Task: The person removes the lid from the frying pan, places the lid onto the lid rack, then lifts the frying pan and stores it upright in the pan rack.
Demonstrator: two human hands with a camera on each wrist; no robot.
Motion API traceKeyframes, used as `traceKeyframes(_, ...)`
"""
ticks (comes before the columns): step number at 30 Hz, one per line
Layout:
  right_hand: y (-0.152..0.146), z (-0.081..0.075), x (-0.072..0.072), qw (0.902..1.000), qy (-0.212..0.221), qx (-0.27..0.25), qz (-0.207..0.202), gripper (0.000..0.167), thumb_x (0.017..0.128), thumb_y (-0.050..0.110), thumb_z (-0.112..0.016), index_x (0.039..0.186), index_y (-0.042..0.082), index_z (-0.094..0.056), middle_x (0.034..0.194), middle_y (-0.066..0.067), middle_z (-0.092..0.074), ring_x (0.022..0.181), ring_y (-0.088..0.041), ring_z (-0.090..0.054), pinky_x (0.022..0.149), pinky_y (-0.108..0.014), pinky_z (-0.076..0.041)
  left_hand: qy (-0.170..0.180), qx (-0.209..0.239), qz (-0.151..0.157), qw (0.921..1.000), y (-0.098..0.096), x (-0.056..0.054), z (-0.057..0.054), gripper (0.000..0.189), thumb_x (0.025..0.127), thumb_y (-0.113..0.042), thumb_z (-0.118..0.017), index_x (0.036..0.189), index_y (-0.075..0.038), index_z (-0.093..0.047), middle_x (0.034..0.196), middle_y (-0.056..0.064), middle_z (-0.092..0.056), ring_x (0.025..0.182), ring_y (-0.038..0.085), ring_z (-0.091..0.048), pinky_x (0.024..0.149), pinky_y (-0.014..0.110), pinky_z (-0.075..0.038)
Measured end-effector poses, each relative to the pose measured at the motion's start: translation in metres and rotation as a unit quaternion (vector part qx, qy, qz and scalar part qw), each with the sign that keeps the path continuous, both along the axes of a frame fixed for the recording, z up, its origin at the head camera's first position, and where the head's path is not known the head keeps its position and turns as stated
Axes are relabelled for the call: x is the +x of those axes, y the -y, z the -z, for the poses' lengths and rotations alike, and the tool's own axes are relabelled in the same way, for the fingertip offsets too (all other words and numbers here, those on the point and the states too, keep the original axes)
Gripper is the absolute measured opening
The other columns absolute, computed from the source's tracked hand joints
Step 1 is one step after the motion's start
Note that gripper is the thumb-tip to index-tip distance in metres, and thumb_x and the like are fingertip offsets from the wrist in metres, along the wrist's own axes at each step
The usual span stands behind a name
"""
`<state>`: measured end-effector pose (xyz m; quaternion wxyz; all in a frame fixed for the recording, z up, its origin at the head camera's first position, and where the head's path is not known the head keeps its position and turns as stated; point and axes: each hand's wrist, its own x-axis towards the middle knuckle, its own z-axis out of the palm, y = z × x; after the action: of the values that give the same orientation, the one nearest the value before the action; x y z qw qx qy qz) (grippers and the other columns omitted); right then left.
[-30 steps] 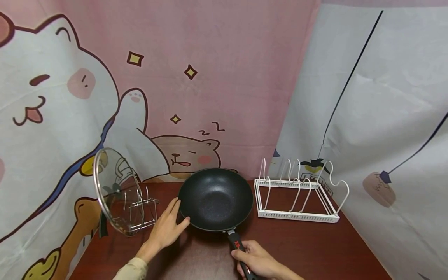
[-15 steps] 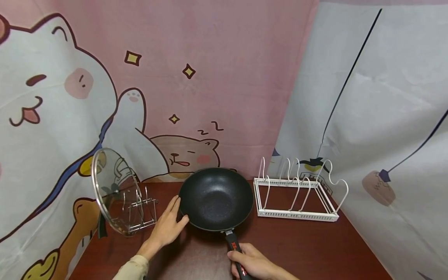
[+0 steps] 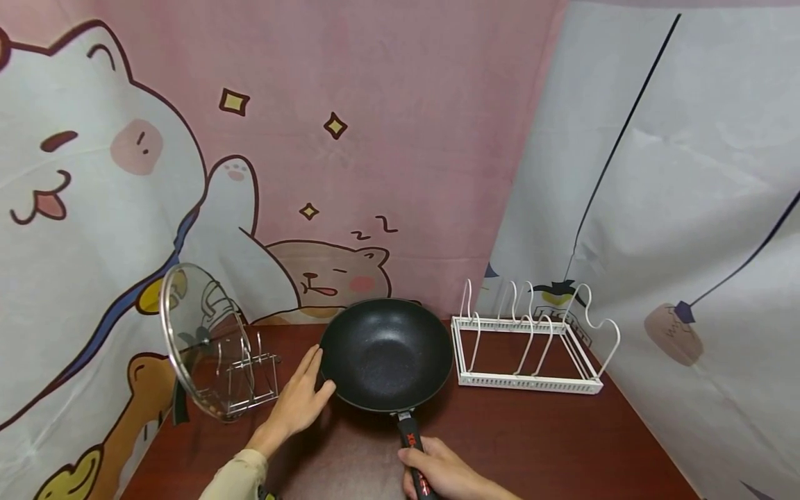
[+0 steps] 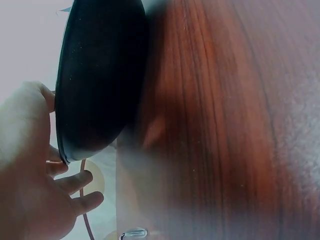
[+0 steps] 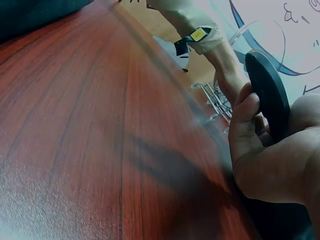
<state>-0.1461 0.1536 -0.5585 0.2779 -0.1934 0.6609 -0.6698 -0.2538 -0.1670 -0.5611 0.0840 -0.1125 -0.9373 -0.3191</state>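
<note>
A black wok [image 3: 386, 355] is at the middle of the table in the head view, its hollow upward and its handle [image 3: 411, 444] toward me. My right hand [image 3: 442, 471] grips that handle, thumb on top; the right wrist view shows the fingers wrapped around the handle's end [image 5: 267, 95]. At the wok's left rim, my left hand [image 3: 296, 399] touches the edge with thumb and fingers fairly straight. From the left wrist view, the left hand [image 4: 35, 170] lies beside the dark outer wall of the wok [image 4: 100, 75], with some fingers extended past the rim.
To the left, a glass lid [image 3: 203, 340] with a metal rim stands tilted on a chrome wire rack [image 3: 255, 382]. A white rack [image 3: 528, 383] with upright wire dividers is at the right. Printed curtains [image 3: 425, 139] hang behind the brown table [image 3: 531, 444].
The wok's handle has swung slightly left, and my right hand has moved left with it. My left hand stays at the rim. The whole head view has shifted a little.
</note>
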Motion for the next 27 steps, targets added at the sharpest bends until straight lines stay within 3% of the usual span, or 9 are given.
traceKeyframes(16, 0.014, 0.004, 0.005, 0.9995, 0.004, 0.014, 0.027, 0.053, 0.116, 0.021, -0.053, 0.113, -0.032, -0.056, 0.067, 0.009, -0.066, 0.058, 0.002, -0.056, 0.057, -0.013, -0.044, -0.013, 0.02, 0.019, 0.9995, 0.0, -0.009, 0.005, 0.078, 0.105, -0.02, -0.06, 0.173, 0.005, -0.033, 0.186, 0.021, -0.029, 0.163, 0.047, -0.048, 0.128, 0.066, -0.045)
traceKeyframes(27, 0.024, 0.004, 0.008, 0.9991, 0.008, -0.003, 0.042, 0.053, 0.116, 0.02, -0.054, 0.113, -0.033, -0.054, 0.068, 0.009, -0.066, 0.057, 0.003, -0.056, 0.057, -0.013, -0.045, -0.005, 0.028, 0.023, 0.9993, -0.001, -0.017, 0.006, 0.075, 0.107, -0.018, -0.055, 0.174, 0.005, -0.031, 0.187, 0.021, -0.027, 0.165, 0.046, -0.045, 0.131, 0.065, -0.041)
